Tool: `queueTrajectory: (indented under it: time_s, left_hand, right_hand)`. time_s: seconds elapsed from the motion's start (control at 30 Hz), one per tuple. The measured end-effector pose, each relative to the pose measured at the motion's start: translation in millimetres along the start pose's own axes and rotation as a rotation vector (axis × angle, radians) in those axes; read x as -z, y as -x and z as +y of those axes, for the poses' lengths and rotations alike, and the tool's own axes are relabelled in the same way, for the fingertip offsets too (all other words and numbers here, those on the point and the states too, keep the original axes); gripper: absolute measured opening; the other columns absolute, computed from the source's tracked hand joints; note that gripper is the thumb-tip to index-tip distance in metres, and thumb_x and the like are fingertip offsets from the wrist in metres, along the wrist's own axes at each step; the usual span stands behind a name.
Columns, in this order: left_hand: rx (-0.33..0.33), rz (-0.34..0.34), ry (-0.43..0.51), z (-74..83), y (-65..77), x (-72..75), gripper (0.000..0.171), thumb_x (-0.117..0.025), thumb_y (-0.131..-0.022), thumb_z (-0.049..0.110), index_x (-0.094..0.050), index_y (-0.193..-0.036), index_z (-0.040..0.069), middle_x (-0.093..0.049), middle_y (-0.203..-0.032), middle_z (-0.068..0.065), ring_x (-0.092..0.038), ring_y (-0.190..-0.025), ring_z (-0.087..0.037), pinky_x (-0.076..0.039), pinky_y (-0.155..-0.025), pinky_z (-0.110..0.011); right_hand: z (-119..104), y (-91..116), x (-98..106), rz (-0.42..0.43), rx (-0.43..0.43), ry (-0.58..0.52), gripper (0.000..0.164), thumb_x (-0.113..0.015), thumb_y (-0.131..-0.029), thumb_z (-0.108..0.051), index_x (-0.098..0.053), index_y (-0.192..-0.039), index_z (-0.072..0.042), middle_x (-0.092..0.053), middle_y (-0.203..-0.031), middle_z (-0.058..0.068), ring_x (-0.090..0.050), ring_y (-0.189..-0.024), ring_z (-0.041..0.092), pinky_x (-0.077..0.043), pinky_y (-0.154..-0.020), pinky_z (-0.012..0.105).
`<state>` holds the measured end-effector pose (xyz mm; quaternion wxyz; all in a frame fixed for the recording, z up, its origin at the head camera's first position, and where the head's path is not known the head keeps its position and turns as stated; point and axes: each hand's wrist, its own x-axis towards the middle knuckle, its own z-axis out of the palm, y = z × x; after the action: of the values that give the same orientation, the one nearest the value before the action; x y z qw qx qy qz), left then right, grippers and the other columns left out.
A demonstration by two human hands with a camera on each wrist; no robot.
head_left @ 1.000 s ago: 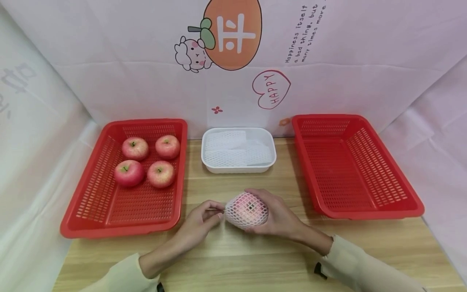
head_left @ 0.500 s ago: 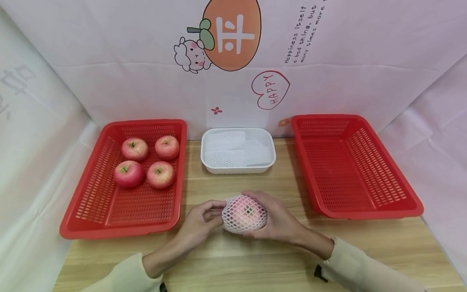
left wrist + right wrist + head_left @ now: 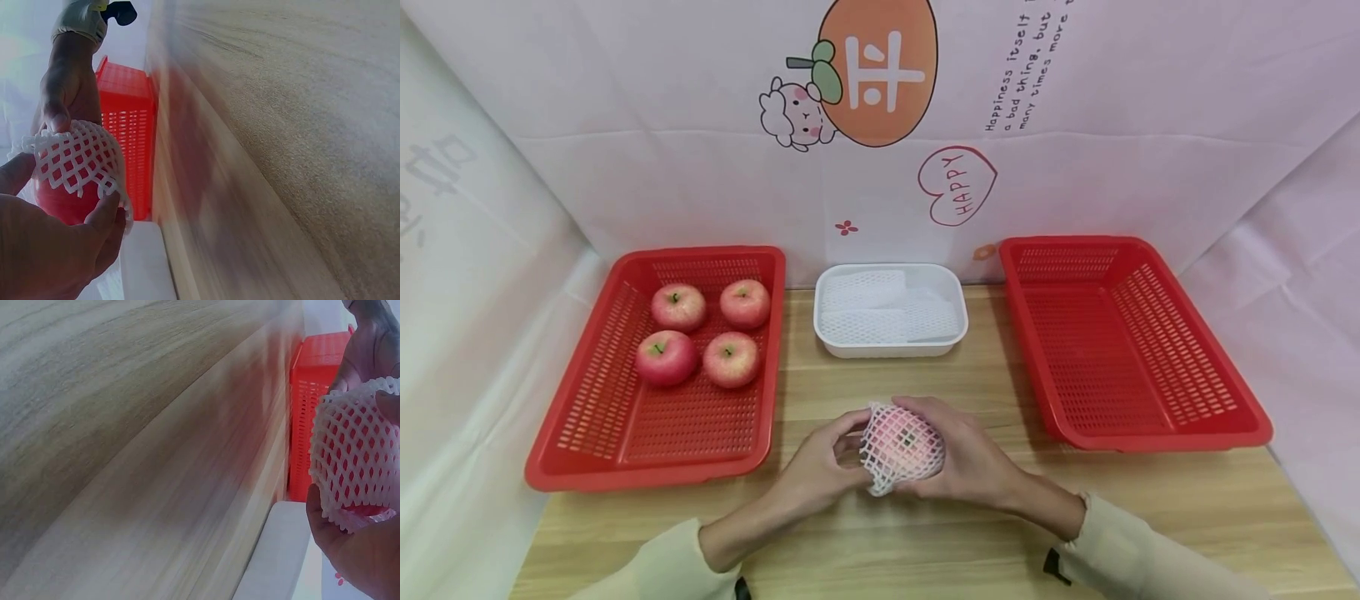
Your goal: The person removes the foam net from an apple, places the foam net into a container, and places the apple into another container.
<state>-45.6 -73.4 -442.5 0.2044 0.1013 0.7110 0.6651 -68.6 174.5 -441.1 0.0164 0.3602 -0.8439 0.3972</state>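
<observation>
An apple (image 3: 917, 450) with a white foam net sleeve (image 3: 878, 477) around it is held between the hands over the near middle of the table. The right hand (image 3: 977, 458) grips the apple from the right, thumb and fingers spread round its side. On the other side, the left hand (image 3: 820, 467) pinches the sleeve's edge between thumb and fingertips. In the left wrist view, bare red skin (image 3: 62, 203) shows below the ragged net edge, close to the left palm. The net covers much of the apple in the right wrist view, with the right fingers over it.
Several bare apples (image 3: 666, 357) lie in a red basket (image 3: 651, 479) at left. A white tray (image 3: 891, 350) with flat foam nets (image 3: 861, 325) stands at the back centre. To the right is another red basket (image 3: 1165, 440). A printed cloth (image 3: 700, 183) hangs behind.
The left fingers have moved right onto the net's edge. The net's gathered left end has widened into a ragged opening, and the apple has shifted slightly nearer the body.
</observation>
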Motion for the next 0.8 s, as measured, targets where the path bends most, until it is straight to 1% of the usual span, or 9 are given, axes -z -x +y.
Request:
queueTrajectory:
  time_s: [0.13,0.27,0.4,0.5,0.63,0.8]
  left_hand:
    - [-0.019,-0.011,-0.029,0.2,-1.3,-2.5,0.083,-0.076,-0.08,-0.007,-0.041,-0.155,-0.01,-0.053,-0.148,-0.03,-0.059,-0.132,-0.043,-0.055,-0.105,-0.033]
    - [-0.011,-0.006,-0.022,1.2,-1.7,-5.1,0.084,-0.072,-0.079,-0.009,-0.039,-0.156,-0.011,-0.049,-0.151,-0.032,-0.058,-0.133,-0.043,-0.055,-0.104,-0.031]
    - [0.014,0.018,0.002,3.5,-0.6,-6.9,0.085,-0.071,-0.078,-0.008,-0.038,-0.157,-0.008,-0.048,-0.153,-0.031,-0.057,-0.135,-0.04,-0.054,-0.102,-0.027]
    - [0.029,0.033,0.026,4.8,-0.2,-7.3,0.085,-0.07,-0.077,-0.009,-0.04,-0.157,-0.006,-0.048,-0.152,-0.029,-0.057,-0.134,-0.038,-0.054,-0.098,-0.025]
    - [0.026,0.027,0.054,4.0,-1.3,-7.2,0.084,-0.07,-0.077,-0.011,-0.042,-0.156,-0.004,-0.049,-0.149,-0.027,-0.058,-0.132,-0.039,-0.056,-0.094,-0.023]
    - [0.014,0.015,0.08,3.3,-1.0,-5.6,0.082,-0.07,-0.077,-0.014,-0.046,-0.155,-0.003,-0.051,-0.145,-0.027,-0.062,-0.127,-0.037,-0.059,-0.09,-0.024]
  right_hand:
    - [-5,-1,-1,0.001,-0.006,0.022,0.105,-0.104,-0.061,-0.025,-0.053,-0.15,-0.002,-0.067,-0.139,0.012,-0.067,-0.125,0.028,-0.057,-0.105,0.043]
    - [-11,-3,-3,0.0,-0.014,0.043,0.104,-0.104,-0.062,-0.026,-0.053,-0.15,-0.002,-0.067,-0.139,0.011,-0.067,-0.124,0.026,-0.058,-0.103,0.041]
    - [-15,-5,-5,0.004,-0.013,0.048,0.104,-0.103,-0.065,-0.029,-0.052,-0.15,-0.002,-0.066,-0.141,0.011,-0.066,-0.126,0.025,-0.057,-0.105,0.041]
    - [-17,-6,-6,0.007,0.0,0.04,0.103,-0.103,-0.066,-0.028,-0.052,-0.151,-0.001,-0.065,-0.142,0.011,-0.066,-0.127,0.026,-0.057,-0.105,0.041]
    - [-17,-6,-6,0.005,0.019,0.045,0.103,-0.103,-0.067,-0.031,-0.051,-0.151,-0.002,-0.065,-0.142,0.011,-0.066,-0.127,0.026,-0.057,-0.105,0.042]
    - [-16,-4,-4,-0.008,0.041,0.05,0.103,-0.101,-0.07,-0.037,-0.051,-0.153,-0.003,-0.065,-0.143,0.009,-0.066,-0.127,0.025,-0.057,-0.105,0.042]
